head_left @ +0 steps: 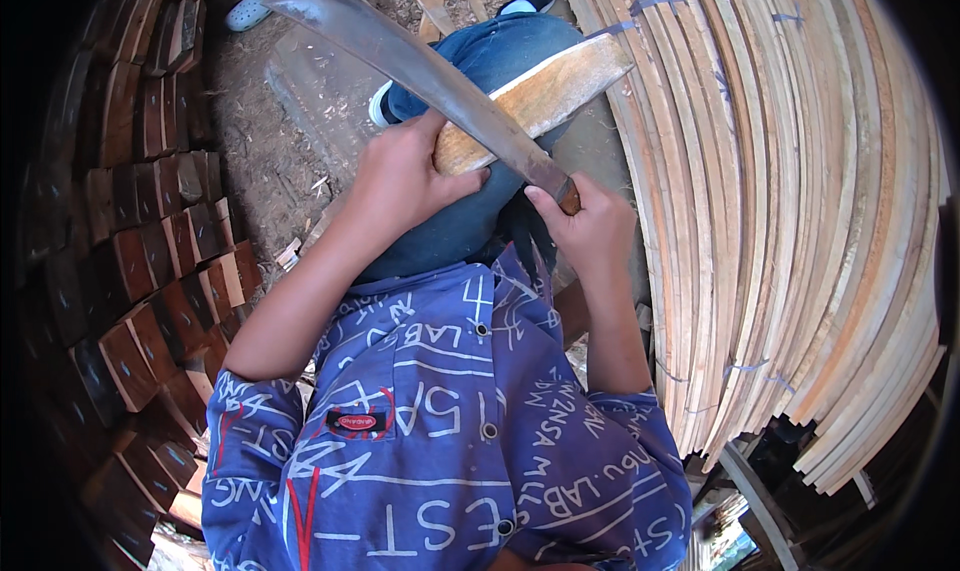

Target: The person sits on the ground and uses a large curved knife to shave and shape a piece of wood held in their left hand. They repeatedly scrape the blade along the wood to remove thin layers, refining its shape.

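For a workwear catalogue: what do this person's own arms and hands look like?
Left hand and right hand are gloveless; both forearms are bare. Short blue sleeves end near the elbows, printed with white lettering, plus red strokes on the left.

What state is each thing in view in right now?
Left hand: gripping one end of the pale block.
Right hand: gripping the machete at its handle end.
Machete: unsheathed, blade crossing over the block; contact unclear.
Pale block: held slantwise.
Long wooden strips: stacked, tied in bundles.
Short wood pieces: stacked.
Shirt: buttoned.
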Demonstrator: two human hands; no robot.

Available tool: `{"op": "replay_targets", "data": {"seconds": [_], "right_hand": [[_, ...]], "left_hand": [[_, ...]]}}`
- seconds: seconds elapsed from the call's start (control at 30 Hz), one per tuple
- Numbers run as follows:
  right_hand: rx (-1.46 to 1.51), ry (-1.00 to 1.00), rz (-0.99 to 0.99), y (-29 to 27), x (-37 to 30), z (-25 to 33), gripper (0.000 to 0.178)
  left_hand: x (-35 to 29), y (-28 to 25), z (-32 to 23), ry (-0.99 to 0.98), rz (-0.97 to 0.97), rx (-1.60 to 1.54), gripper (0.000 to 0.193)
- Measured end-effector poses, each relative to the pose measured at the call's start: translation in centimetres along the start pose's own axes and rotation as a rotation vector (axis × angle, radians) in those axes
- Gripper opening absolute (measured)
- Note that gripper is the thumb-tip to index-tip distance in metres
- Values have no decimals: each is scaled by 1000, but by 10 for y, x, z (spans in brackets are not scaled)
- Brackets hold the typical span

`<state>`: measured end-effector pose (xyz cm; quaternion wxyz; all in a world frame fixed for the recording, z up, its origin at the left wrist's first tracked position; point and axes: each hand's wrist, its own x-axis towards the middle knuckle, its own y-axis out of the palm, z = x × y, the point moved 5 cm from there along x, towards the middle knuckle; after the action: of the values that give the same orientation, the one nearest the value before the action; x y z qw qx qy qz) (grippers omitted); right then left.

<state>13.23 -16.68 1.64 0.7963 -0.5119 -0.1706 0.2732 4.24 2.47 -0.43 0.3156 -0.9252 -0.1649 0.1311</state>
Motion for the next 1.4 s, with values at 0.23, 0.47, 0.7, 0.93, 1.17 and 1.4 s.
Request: {"op": "replay_targets", "data": {"seconds": [0.23, 0.47, 0.7, 0.93, 1.17, 1.4], "right_hand": [[-96, 11, -34, -10, -23, -21, 54], [-87, 38, -67, -11, -38, -34, 52], [54, 104, -41, 5, -35, -17, 48], [27, 81, -39, -2, -21, -1, 49], [-73, 116, -64, -18, -27, -33, 52], [-76, 43, -100, -10, -21, -19, 51]], "left_hand": [[0, 0, -2, 25, -40, -5, 54], [0, 1, 1, -31, 13, 23, 55], [2, -1, 2, -44, 44, 40, 59], [-1, -1, 1, -22, 36, 28, 57], [3, 4, 0, -14, 11, 100, 63], [2, 4, -4, -5, 20, 53, 49]]}}
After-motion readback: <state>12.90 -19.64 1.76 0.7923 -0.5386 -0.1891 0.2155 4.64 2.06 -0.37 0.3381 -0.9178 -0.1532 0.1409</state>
